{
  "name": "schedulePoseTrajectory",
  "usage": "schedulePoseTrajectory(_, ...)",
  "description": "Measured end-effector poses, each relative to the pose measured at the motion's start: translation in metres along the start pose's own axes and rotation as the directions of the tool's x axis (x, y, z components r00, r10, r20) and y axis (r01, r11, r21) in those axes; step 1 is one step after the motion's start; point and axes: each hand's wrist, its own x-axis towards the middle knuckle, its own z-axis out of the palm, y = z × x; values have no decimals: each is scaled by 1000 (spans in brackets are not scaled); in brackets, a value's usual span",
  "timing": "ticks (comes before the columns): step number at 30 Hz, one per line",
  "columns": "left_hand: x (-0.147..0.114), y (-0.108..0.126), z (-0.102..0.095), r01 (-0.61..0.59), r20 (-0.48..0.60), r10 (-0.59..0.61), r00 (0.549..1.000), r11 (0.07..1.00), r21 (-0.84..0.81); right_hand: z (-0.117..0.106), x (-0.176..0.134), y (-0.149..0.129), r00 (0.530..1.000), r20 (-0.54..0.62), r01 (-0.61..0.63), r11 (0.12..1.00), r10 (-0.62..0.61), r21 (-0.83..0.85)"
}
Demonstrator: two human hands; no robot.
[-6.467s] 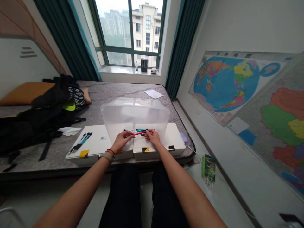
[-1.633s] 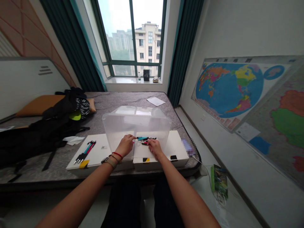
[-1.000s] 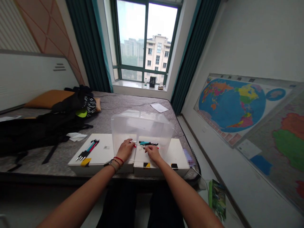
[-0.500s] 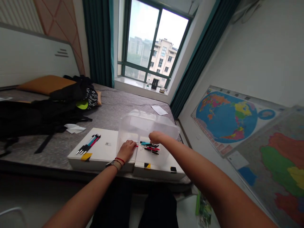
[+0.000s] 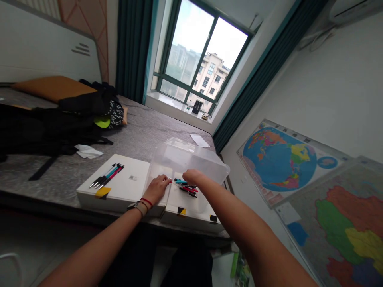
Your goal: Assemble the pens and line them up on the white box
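Observation:
My left hand (image 5: 159,189), with a red band and a watch at its wrist, is closed at the fingertips on a red pen (image 5: 170,181), of which only a small end shows. Curled over the pile, my right hand (image 5: 191,176) is closed too, and its fingertips are hidden. Right below it lie several loose pens (image 5: 188,190) in black, red and blue. The pile rests in a clear plastic bin (image 5: 206,163) tipped on its side over two white boxes. On the left white box (image 5: 136,167) several assembled pens (image 5: 107,175) lie side by side.
Both boxes, the right white box (image 5: 191,213) included, sit at the front edge of a grey mattress (image 5: 146,127). Crumpled tissue (image 5: 88,151), a black bag (image 5: 44,131) and a white paper (image 5: 200,140) lie around them. Wall maps (image 5: 281,155) hang at right.
The view has tilted and shifted, so the boxes sit slightly further left. Both hands keep nearly the same places at the pens, the right one a little nearer the left.

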Motion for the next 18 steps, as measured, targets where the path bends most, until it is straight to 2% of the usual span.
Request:
schedulePoseTrajectory(3, 0, 2, -2, 4, -1, -4, 1000, 1000, 0, -2, -9, 5, 993, 120, 23, 979, 1, -204)
schedulePoseTrajectory(5, 1, 2, -3, 0, -1, 0, 1000, 1000, 7, -8, -17, 6, 988, 156, 60, 944, -9, -325)
schedulePoseTrajectory(9, 2, 3, -3, -41, 10, 41, 999, 999, -13, -26, -31, 9, 983, 178, 110, 904, -38, -414)
schedulePoseTrajectory(12, 2, 3, -3, -59, 10, 59, 998, 998, -24, -36, -36, 9, 968, 249, 162, 845, -35, -510)
schedulePoseTrajectory(15, 2, 3, -3, -72, -8, 71, 997, 997, -21, -37, -36, 7, 948, 316, 219, 768, -23, -601)
schedulePoseTrajectory(18, 1, 3, -4, -80, -20, 80, 997, 997, -14, -31, -32, 5, 939, 343, 248, 746, -27, -619)
